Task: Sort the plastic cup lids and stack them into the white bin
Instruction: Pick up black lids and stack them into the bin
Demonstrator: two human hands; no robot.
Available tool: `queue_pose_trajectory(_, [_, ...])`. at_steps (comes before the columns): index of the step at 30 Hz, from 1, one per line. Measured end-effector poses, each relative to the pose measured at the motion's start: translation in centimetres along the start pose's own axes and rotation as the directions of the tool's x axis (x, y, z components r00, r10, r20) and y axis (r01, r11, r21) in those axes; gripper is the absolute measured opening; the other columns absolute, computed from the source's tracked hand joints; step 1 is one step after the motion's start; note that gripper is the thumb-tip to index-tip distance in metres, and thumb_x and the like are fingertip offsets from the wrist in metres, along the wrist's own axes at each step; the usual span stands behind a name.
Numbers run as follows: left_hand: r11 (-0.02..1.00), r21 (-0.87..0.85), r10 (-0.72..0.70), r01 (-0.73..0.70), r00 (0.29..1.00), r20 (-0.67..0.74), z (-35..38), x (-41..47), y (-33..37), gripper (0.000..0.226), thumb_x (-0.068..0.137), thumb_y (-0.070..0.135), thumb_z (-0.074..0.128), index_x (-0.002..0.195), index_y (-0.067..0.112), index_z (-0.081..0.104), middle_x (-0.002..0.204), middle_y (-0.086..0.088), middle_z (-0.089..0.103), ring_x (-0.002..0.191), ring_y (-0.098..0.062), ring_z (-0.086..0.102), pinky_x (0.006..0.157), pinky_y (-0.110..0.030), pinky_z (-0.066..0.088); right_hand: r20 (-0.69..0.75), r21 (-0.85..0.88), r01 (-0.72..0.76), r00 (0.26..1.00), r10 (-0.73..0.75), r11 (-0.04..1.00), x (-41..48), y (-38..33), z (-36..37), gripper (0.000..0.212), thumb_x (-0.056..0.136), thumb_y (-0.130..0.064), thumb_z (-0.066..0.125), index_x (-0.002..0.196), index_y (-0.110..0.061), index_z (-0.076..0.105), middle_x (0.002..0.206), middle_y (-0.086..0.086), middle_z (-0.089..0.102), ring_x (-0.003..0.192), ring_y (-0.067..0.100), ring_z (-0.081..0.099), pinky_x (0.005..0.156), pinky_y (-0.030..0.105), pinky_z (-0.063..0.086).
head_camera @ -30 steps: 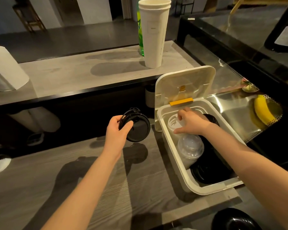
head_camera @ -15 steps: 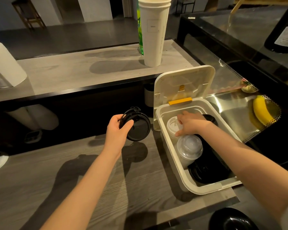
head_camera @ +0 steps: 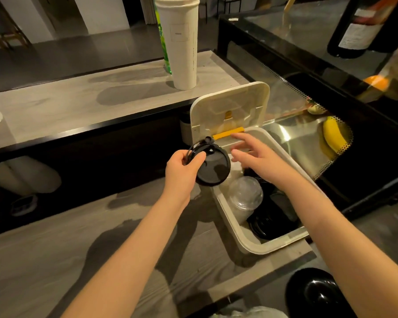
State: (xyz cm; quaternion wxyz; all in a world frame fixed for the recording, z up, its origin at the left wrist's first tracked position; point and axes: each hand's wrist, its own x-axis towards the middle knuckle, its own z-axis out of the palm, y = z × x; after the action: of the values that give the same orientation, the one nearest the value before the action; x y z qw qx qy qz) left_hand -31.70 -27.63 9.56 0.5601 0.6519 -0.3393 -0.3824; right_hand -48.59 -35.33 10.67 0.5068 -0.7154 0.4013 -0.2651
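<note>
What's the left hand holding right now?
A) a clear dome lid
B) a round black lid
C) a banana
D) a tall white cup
B: the left hand grips a black lid by its edge, next to the open white bin, while the clear dome lid lies inside the bin.

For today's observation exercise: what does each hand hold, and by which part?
Left hand pinches the black lid at its left rim. Right hand holds nothing.
</note>
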Motion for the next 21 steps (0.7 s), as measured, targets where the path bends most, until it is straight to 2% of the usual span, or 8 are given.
queue_pose_trajectory(5, [0.995,-0.091,-0.023,0.037,0.988,0.152,3.6,-1.6,0.5,0.011,0.087,0.021,0.065,0.088,0.012,0.059,0.099,-0.02,0.066,0.095,-0.034,0.065,0.084,-0.047,0.053,-0.013,0.225,-0.137,0.99,0.143,0.965,-3.3,1.9,-0.3,0.042,0.092,-0.033,0.057,0.13,-0.04,0.042,0.126,0.001,0.054,0.113,0.017,0.057,0.095,0.043,0.05])
queue_pose_trajectory(8, [0.986,-0.147,-0.046,0.085,0.968,0.248,5.2,-2.2,0.4,0.015,0.087,0.018,0.065,0.096,0.008,0.059,0.1,-0.018,0.067,0.096,-0.031,0.066,0.085,-0.044,0.053,-0.039,0.282,-0.187,0.978,0.206,0.941,-4.7,2.6,-1.9,0.04,0.089,-0.035,0.061,0.127,-0.034,0.05,0.124,0.001,0.059,0.113,0.015,0.059,0.092,0.037,0.05])
queue_pose_trajectory(10, [0.984,-0.148,-0.051,0.101,0.95,0.308,6.3,-2.6,0.1,0.016,0.084,0.021,0.068,0.095,0.012,0.06,0.102,-0.017,0.067,0.097,-0.029,0.066,0.087,-0.044,0.052,-0.063,0.378,-0.197,0.969,0.238,0.905,-5.6,3.0,-2.8,0.032,0.089,-0.025,0.06,0.121,-0.024,0.056,0.119,0.004,0.063,0.108,0.017,0.062,0.09,0.036,0.052])
queue_pose_trajectory(12, [0.994,-0.083,-0.034,0.066,0.94,0.339,7.2,-2.9,-0.4,0.022,0.078,0.028,0.072,0.093,0.015,0.061,0.1,-0.015,0.067,0.095,-0.027,0.065,0.088,-0.044,0.053,-0.11,0.452,-0.18,0.961,0.256,0.873,-6.4,3.2,-3.3,0.019,0.09,-0.014,0.058,0.108,-0.019,0.061,0.106,0.003,0.067,0.098,0.018,0.065,0.083,0.033,0.053])
queue_pose_trajectory(15, [0.975,0.186,0.046,-0.117,0.936,0.35,8.4,-3.0,-1.0,0.027,0.082,0.03,0.069,0.101,0.013,0.059,0.09,0.003,0.063,0.086,-0.012,0.06,0.079,-0.028,0.052,-0.181,0.462,-0.185,0.938,0.297,0.867,-7.1,3.7,-4.0,0.02,0.087,-0.002,0.058,0.098,-0.02,0.06,0.095,-0.002,0.067,0.082,0.013,0.067,0.069,0.025,0.056])
queue_pose_trajectory(17, [0.861,0.401,0.166,-0.313,0.918,0.36,8.5,-2.7,-1.5,0.033,0.087,0.035,0.063,0.112,0.014,0.058,0.102,0.004,0.06,0.095,-0.011,0.055,0.08,-0.021,0.045,-0.221,0.455,-0.2,0.919,0.327,0.868,-7.4,3.9,-4.8,0.023,0.087,0.001,0.058,0.096,-0.02,0.058,0.095,-0.003,0.066,0.081,0.012,0.066,0.065,0.024,0.056])
queue_pose_trajectory(19, [0.675,0.549,0.252,-0.492,0.854,0.455,8.1,-2.0,-2.4,0.04,0.092,0.036,0.053,0.125,0.013,0.053,0.124,0.0,0.054,0.118,-0.015,0.046,0.097,-0.027,0.038,-0.247,0.379,-0.257,0.898,0.365,0.889,-7.6,4.1,-5.7,0.021,0.088,0.001,0.058,0.1,-0.017,0.057,0.097,-0.004,0.063,0.081,0.012,0.063,0.064,0.025,0.055])
queue_pose_trajectory(21, [0.476,0.64,0.192,-0.604,0.781,0.594,7.6,-1.4,-3.4,0.041,0.096,0.034,0.046,0.132,0.016,0.049,0.14,-0.001,0.044,0.134,-0.02,0.033,0.109,-0.037,0.029,-0.197,0.223,-0.376,0.886,0.419,0.9,-7.6,4.5,-6.4,0.023,0.088,-0.003,0.059,0.108,-0.016,0.056,0.098,-0.006,0.061,0.08,0.01,0.061,0.062,0.024,0.05])
